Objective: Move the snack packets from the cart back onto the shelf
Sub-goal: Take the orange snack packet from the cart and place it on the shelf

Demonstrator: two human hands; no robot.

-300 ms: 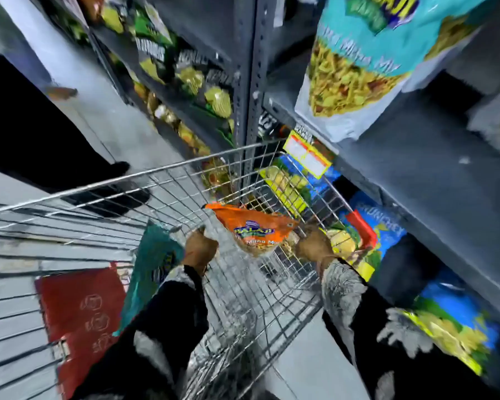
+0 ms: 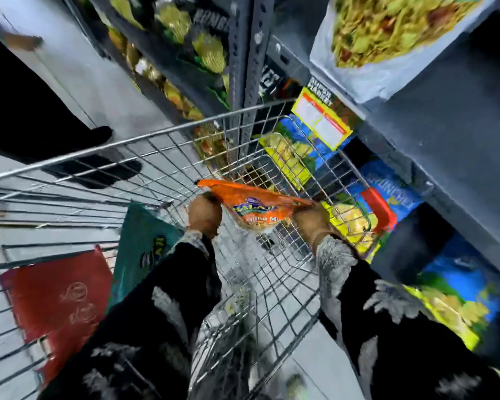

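- Your left hand (image 2: 204, 213) and your right hand (image 2: 311, 222) both hold the orange packet (image 2: 254, 207) – fingers shut tight on its two ends
- The packet is up in the air, over the wire cart (image 2: 145, 140)
- A teal packet (image 2: 140, 241) leans inside the cart, just left of your left arm
- The grey shelf (image 2: 451, 134) is to your right – a big snack bag (image 2: 387, 36) sits on it

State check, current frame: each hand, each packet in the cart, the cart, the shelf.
left hand: gripping the orange packet's left end
right hand: gripping its right end
orange packet: held over the cart, between both hands
teal packet: in the cart, leaning
red packet: in the cart
cart: beside the shelf
shelf: partly bare
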